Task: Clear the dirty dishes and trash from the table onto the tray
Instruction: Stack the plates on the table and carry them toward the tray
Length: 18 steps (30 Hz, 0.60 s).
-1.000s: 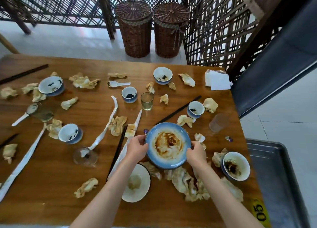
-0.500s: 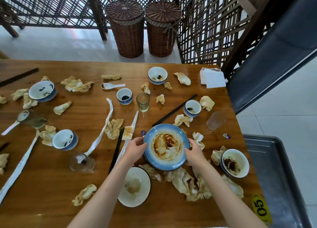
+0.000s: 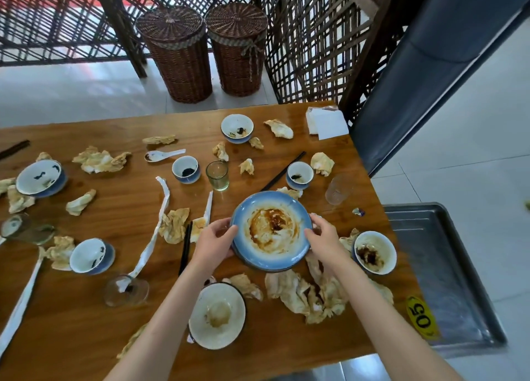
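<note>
A blue plate (image 3: 271, 231) smeared with brown sauce is lifted just above the wooden table (image 3: 114, 323). My left hand (image 3: 213, 244) grips its left rim and my right hand (image 3: 324, 238) grips its right rim. A grey metal tray (image 3: 447, 266) stands beside the table's right edge, lower down. A white plate (image 3: 217, 314) lies near the front. A dirty white bowl (image 3: 374, 251) sits at the right, and a heap of crumpled napkins (image 3: 312, 291) lies below the blue plate.
Several blue cups and bowls (image 3: 185, 169), glasses (image 3: 218, 175), a spoon (image 3: 160, 155), chopsticks (image 3: 284, 171), paper strips (image 3: 156, 226) and napkins litter the table. Folded white paper (image 3: 328, 121) lies at the far right corner. Two wicker baskets (image 3: 177, 53) stand behind.
Both hands have raised the blue plate slightly off the table and the view has shifted right, showing more of the tray.
</note>
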Each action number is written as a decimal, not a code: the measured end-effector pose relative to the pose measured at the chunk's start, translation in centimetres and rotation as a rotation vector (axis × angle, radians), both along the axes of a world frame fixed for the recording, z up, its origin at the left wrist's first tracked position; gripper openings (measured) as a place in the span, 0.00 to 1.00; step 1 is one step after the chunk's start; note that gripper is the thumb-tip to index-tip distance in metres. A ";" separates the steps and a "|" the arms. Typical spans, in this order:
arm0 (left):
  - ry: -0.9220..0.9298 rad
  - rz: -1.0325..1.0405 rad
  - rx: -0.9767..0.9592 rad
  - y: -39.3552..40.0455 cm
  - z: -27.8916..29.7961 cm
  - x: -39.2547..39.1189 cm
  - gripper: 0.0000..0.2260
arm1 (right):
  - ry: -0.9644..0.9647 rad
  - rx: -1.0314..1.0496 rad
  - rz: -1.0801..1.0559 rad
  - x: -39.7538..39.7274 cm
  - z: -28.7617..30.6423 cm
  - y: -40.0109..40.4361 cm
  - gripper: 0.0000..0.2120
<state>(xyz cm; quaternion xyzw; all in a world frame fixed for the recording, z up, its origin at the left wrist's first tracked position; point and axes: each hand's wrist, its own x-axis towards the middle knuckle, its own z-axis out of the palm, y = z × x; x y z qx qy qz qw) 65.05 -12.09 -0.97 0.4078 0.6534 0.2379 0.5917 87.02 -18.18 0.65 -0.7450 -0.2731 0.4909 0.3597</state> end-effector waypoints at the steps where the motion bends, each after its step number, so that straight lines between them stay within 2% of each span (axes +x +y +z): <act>1: 0.002 -0.001 0.019 0.1 0.6 0.5 0.16 | -0.011 0.014 0.000 0.6 0.6 0.0 0.19; 8: 0.021 -0.091 0.186 0.1 4.5 6.3 0.16 | -0.025 0.102 -0.082 6.5 4.4 -1.0 0.16; 12: -0.045 -0.103 0.207 -0.8 6.1 12.5 0.15 | -0.002 0.118 -0.130 12.5 6.4 -2.2 0.16; 16: -0.058 -0.106 0.204 -2.2 6.4 19.9 0.08 | -0.021 0.097 -0.129 19.6 7.6 -3.8 0.18; 18: -0.084 -0.083 0.173 -3.2 6.2 24.1 0.07 | -0.004 0.088 -0.118 23.7 8.0 -4.4 0.18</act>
